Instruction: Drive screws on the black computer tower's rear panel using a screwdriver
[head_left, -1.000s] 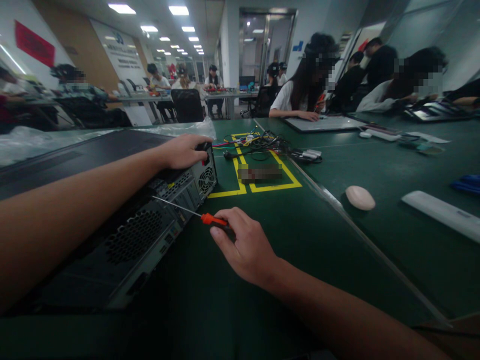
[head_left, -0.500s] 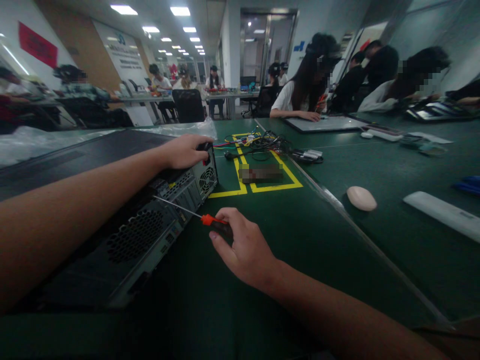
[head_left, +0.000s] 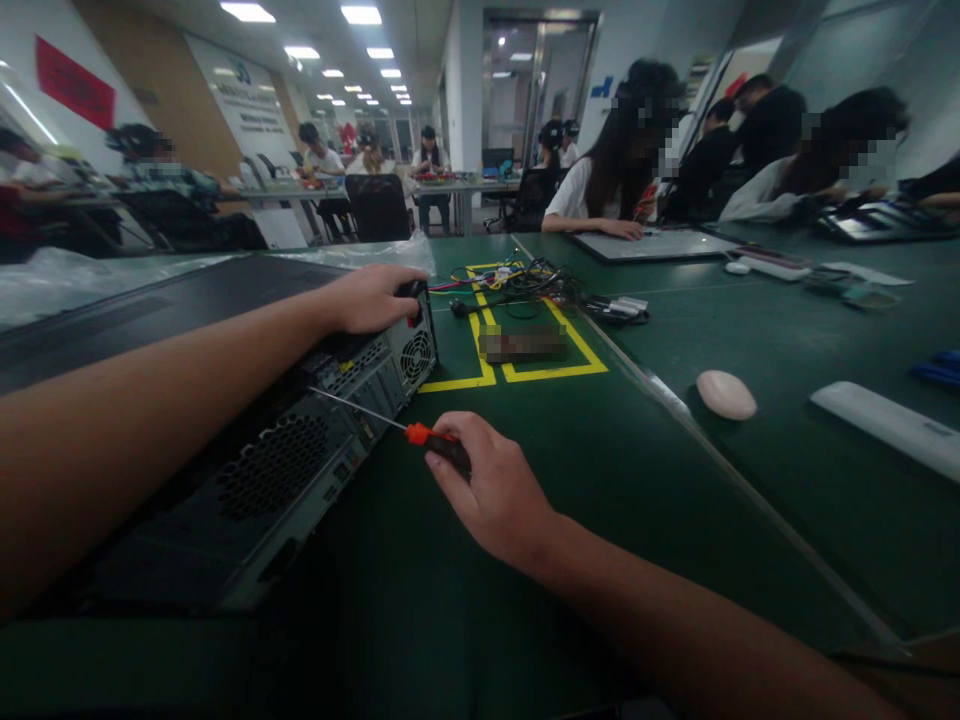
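Observation:
A black desktop computer case [head_left: 187,290] lies on its side at the left, its metal back panel [head_left: 375,375] turned toward me. My left hand [head_left: 379,298] grips the far rear corner of the case, thumb by a small red part and fingers over the top edge. In my right hand [head_left: 499,480] is a screwdriver [head_left: 420,435] with an orange and black handle, held between thumb and fingers. Its thin shaft slants up and left, and the tip meets the back panel above the honeycomb vent [head_left: 274,465]. What the tip touches is too dark to make out.
Beyond the case lies a tangle of cables [head_left: 540,285] near yellow tape lines [head_left: 555,373]. A beige mouse-shaped object [head_left: 726,394] and a long white bar [head_left: 885,425] lie to the right. A co-worker [head_left: 615,160] sits across the green table; clear plastic wrap [head_left: 67,285] is behind the case.
The screwdriver handle and my right hand have shifted very slightly; the tip stays at the same place on the panel. My left hand keeps its hold on the corner.

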